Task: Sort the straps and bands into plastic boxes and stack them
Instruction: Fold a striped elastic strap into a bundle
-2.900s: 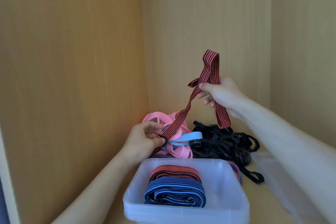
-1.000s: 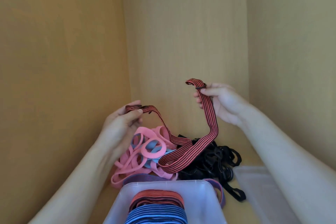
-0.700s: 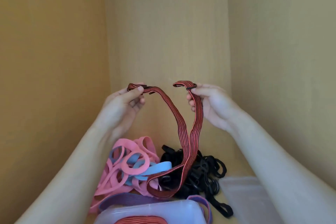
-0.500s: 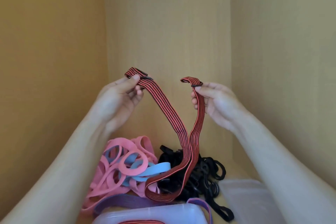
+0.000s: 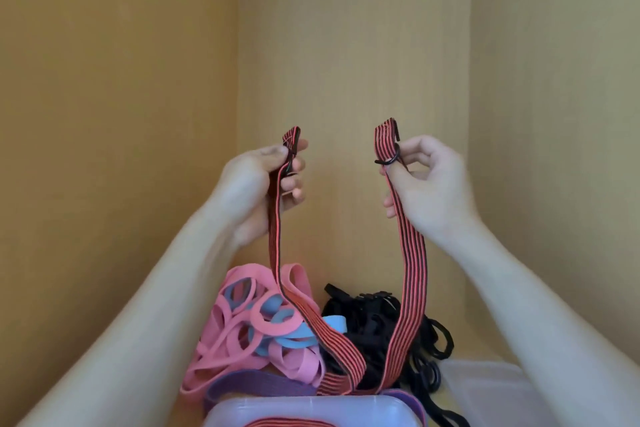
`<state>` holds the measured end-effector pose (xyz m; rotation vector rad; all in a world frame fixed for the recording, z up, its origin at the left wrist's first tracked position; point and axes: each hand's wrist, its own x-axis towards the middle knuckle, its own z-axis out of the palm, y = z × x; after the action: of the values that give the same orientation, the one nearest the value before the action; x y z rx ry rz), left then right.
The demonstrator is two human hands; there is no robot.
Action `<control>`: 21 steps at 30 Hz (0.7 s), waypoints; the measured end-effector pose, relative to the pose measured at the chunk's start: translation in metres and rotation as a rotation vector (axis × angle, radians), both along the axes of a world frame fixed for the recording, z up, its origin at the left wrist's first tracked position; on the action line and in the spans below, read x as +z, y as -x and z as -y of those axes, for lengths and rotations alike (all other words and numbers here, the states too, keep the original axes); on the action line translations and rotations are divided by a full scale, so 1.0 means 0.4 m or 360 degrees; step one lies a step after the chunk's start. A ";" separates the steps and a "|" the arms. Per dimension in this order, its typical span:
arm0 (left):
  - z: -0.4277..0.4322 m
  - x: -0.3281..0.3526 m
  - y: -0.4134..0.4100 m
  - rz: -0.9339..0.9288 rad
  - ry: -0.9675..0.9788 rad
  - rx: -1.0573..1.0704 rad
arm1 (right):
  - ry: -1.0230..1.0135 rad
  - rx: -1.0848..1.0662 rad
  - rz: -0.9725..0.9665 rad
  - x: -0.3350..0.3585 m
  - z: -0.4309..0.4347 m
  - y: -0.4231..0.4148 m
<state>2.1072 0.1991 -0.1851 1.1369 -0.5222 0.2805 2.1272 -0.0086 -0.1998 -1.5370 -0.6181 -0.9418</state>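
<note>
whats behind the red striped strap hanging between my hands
Behind the striped strap lie pink bands mixed with light blue bands, and a black strap pile beside them. The strap's loop covers part of both piles; what lies there can't be seen.

- The plastic box point(image 5: 311, 407) runs off the bottom edge. Only its far rim and a sliver of a boxed strap point(image 5: 287, 424) show.
- The striped strap point(image 5: 412, 270) drops its lowest bend behind that rim.
- The purple band point(image 5: 256, 386) is mostly buried under the pink bands point(image 5: 235, 333) and behind the box.
- The black straps point(image 5: 367, 322) are one tangle; I can't count them.
- The clear container point(image 5: 485, 378) on the right is hazy and half behind a forearm. I can't tell whether it is a box or a lid.
- The left hand point(image 5: 256, 191) covers most of the dark fitting at its end of the strap.
</note>
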 end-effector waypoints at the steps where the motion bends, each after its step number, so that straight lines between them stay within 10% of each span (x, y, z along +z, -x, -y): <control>1: -0.001 -0.006 -0.005 -0.0073 0.0027 0.0000 | 0.0065 -0.0030 0.0048 -0.006 -0.013 0.005; 21: 0.026 -0.026 -0.006 -0.0155 -0.0093 -0.0180 | 0.0563 -0.0395 0.0413 -0.057 -0.079 0.005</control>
<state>2.1098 0.1889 -0.1957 1.1672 -0.5091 0.1115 2.1253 0.0229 -0.2225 -1.8508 -0.8243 -1.2855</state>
